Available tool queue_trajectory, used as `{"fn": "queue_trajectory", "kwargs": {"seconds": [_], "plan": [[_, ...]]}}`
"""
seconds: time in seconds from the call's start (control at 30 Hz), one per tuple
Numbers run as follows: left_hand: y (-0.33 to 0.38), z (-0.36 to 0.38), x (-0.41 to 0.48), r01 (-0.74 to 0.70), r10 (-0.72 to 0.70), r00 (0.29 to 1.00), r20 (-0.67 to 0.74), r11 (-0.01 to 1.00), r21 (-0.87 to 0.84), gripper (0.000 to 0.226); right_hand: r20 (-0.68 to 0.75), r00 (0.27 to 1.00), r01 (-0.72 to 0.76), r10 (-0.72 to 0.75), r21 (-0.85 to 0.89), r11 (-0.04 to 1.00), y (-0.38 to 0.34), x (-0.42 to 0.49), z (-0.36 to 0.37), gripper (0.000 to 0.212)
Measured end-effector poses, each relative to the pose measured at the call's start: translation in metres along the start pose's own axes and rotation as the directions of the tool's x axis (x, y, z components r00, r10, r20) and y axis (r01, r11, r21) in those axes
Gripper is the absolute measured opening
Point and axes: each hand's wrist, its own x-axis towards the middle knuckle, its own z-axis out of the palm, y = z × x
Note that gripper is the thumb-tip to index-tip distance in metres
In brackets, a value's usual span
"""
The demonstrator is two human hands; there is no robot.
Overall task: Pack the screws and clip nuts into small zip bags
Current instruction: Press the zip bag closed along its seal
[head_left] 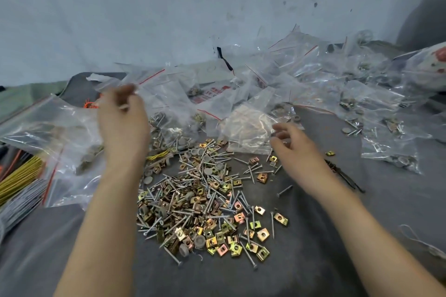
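A heap of silver screws and brass-coloured clip nuts (205, 205), with a few grey round caps mixed in, lies on the dark grey cloth (313, 260) in front of me. My left hand (123, 118) is raised above the heap's far left edge and pinches the top of a small clear zip bag (166, 99) with a red strip. My right hand (294, 142) hovers to the right of the heap, fingers loosely curled, holding nothing; it is next to a stack of empty zip bags (248, 128).
Many filled and empty zip bags (337, 75) pile up at the back and right. A large clear bag (53, 132) lies at left, beside bundles of yellow and grey ties (19, 183). A grey sheet hangs behind.
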Motion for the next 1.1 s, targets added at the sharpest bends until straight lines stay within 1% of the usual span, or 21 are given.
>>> {"fn": "queue_trajectory", "kwargs": {"seconds": [0.03,0.07,0.13,0.17,0.23,0.27,0.3,0.37,0.43,0.47,0.53,0.63,0.67,0.7,0.77,0.8,0.83,0.9,0.97,1.03,1.1], "plan": [[-0.003,0.011,-0.013,-0.007,-0.008,0.986,0.165,0.996,0.091,0.026,0.028,1.000,-0.005,0.006,-0.038,0.999,0.001,-0.001,0.001,0.033],[-0.005,0.025,-0.027,-0.036,-0.028,0.944,0.329,0.982,0.188,0.024,0.049,0.999,-0.007,0.011,-0.078,0.997,0.001,-0.002,0.002,0.034],[-0.011,0.046,-0.050,-0.152,-0.044,0.807,0.589,0.948,0.279,0.024,0.074,0.997,-0.003,0.015,-0.163,0.987,0.001,-0.003,0.002,0.037],[-0.013,0.055,-0.060,-0.238,-0.033,0.735,0.677,0.922,0.304,0.024,0.080,0.997,-0.002,0.017,-0.191,0.981,0.000,-0.003,0.003,0.038],[-0.019,0.075,-0.074,-0.440,-0.037,0.616,0.787,0.813,0.382,0.027,0.082,0.996,-0.008,0.025,-0.203,0.979,0.000,-0.002,0.002,0.039],[-0.022,0.084,-0.079,-0.520,-0.047,0.576,0.816,0.749,0.410,0.027,0.082,0.996,-0.013,0.030,-0.199,0.980,0.000,-0.002,0.001,0.039],[-0.023,0.092,-0.084,-0.572,-0.050,0.553,0.831,0.702,0.423,0.029,0.083,0.996,-0.018,0.035,-0.193,0.981,0.000,-0.001,0.001,0.039],[-0.023,0.105,-0.090,-0.600,-0.050,0.556,0.830,0.667,0.442,0.037,0.079,0.996,-0.022,0.037,-0.180,0.983,0.001,0.000,0.000,0.039],[-0.026,0.116,-0.094,-0.599,-0.053,0.584,0.810,0.645,0.474,0.050,0.076,0.996,-0.022,0.035,-0.171,0.985,0.002,0.002,-0.001,0.040],[-0.028,0.121,-0.094,-0.598,-0.054,0.602,0.796,0.631,0.495,0.052,0.077,0.996,-0.021,0.034,-0.166,0.986,0.002,0.003,-0.001,0.040],[-0.030,0.128,-0.093,-0.591,-0.049,0.637,0.769,0.610,0.528,0.044,0.077,0.997,-0.019,0.031,-0.154,0.988,0.002,0.004,-0.002,0.041],[-0.030,0.131,-0.093,-0.585,0.025,0.691,0.722,0.605,0.539,0.029,0.061,0.998,-0.022,0.031,-0.137,0.990,0.006,0.007,-0.005,0.040],[-0.029,0.131,-0.094,-0.576,0.061,0.712,0.699,0.621,0.532,0.029,0.048,0.998,-0.026,0.032,-0.128,0.991,0.008,0.008,-0.007,0.039],[-0.027,0.131,-0.094,-0.554,0.103,0.735,0.670,0.661,0.507,0.029,0.030,0.999,-0.029,0.033,-0.117,0.993,0.010,0.009,-0.008,0.039],[-0.017,0.128,-0.090,-0.457,0.172,0.786,0.594,0.809,0.371,0.026,-0.010,0.999,-0.034,0.033,-0.078,0.996,0.013,0.012,-0.011,0.042],[-0.008,0.126,-0.087,-0.396,0.195,0.807,0.558,0.879,0.266,0.023,-0.033,0.999,-0.037,0.035,-0.044,0.998,0.014,0.013,-0.012,0.047],[0.003,0.123,-0.085,-0.349,0.218,0.821,0.528,0.923,0.162,0.019,-0.058,0.998,-0.040,0.040,0.001,0.999,0.016,0.014,-0.014,0.054],[0.025,0.114,-0.080,-0.255,0.237,0.838,0.492,0.966,-0.030,0.014,-0.087,0.995,-0.044,0.054,0.109,0.993,0.015,0.015,-0.017,0.072],[0.041,0.104,-0.079,-0.138,0.223,0.838,0.498,0.970,-0.201,0.015,-0.092,0.994,-0.042,0.065,0.233,0.972,0.012,0.015,-0.019,0.076],[0.048,0.092,-0.080,-0.057,0.196,0.832,0.519,0.961,-0.271,0.020,-0.090,0.994,-0.026,0.065,0.378,0.925,0.006,0.013,-0.021,0.062],[0.046,0.082,-0.079,0.030,0.138,0.836,0.531,0.954,-0.297,0.022,-0.080,0.996,0.007,0.035,0.467,0.884,0.004,0.012,-0.022,0.035]]}}
